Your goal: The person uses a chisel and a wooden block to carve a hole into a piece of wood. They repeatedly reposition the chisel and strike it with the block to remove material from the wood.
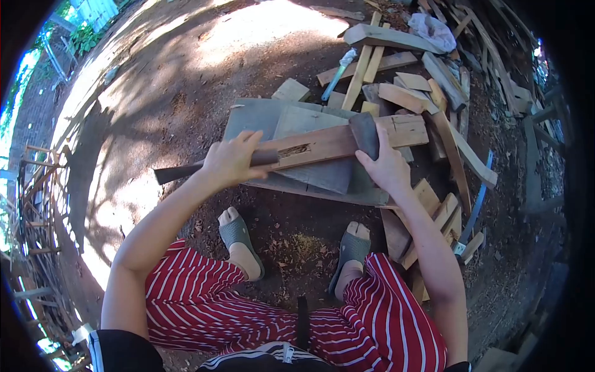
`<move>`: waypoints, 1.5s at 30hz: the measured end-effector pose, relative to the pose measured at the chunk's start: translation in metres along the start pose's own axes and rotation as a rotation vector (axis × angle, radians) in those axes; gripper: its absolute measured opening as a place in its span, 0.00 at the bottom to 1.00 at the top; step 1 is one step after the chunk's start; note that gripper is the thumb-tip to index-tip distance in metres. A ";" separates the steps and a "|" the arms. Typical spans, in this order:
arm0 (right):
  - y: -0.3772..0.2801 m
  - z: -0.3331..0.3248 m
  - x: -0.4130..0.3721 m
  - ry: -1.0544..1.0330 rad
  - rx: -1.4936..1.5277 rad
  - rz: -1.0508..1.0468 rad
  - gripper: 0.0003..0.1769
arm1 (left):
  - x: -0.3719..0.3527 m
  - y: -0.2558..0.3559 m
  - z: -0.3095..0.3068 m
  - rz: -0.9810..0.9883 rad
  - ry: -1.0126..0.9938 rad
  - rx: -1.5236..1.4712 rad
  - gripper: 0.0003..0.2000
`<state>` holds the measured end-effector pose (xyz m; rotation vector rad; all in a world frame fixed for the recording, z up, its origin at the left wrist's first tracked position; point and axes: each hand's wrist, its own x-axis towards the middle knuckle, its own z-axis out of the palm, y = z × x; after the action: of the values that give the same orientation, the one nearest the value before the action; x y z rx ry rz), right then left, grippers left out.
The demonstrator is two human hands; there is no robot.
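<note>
My left hand [232, 160] is closed around a long, chisel-like tool [180, 173]. Its dark flat end sticks out to the left, and its brownish end lies along a timber piece [328, 144]. A rough slot [294, 150] is cut into that timber. Near the timber's right part, my right hand [385, 162] grips a dark tapered block [364, 134] between thumb and fingers. The block lies across the timber; whether it has a handle is hidden. Beneath the timber are grey boards [254, 118] forming a low work surface.
Offcuts [406, 99] and longer planks [458, 155] are piled to the right. A blue-handled tool [338, 75] lies beyond the boards, and a blue strip [480, 198] on the right. My sandalled feet [238, 242] rest on dirt. A white plastic bag [432, 32] sits at the back.
</note>
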<state>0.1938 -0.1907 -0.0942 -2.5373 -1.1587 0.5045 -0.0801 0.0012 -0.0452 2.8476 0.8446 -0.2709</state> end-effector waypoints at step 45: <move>0.022 -0.012 -0.016 0.331 0.583 -0.241 0.41 | 0.021 -0.029 -0.005 0.022 0.042 -0.215 0.22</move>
<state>0.2038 -0.2179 -0.0892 -1.8679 -0.9947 0.2896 -0.0781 0.0375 -0.0483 2.6684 0.7976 -0.1102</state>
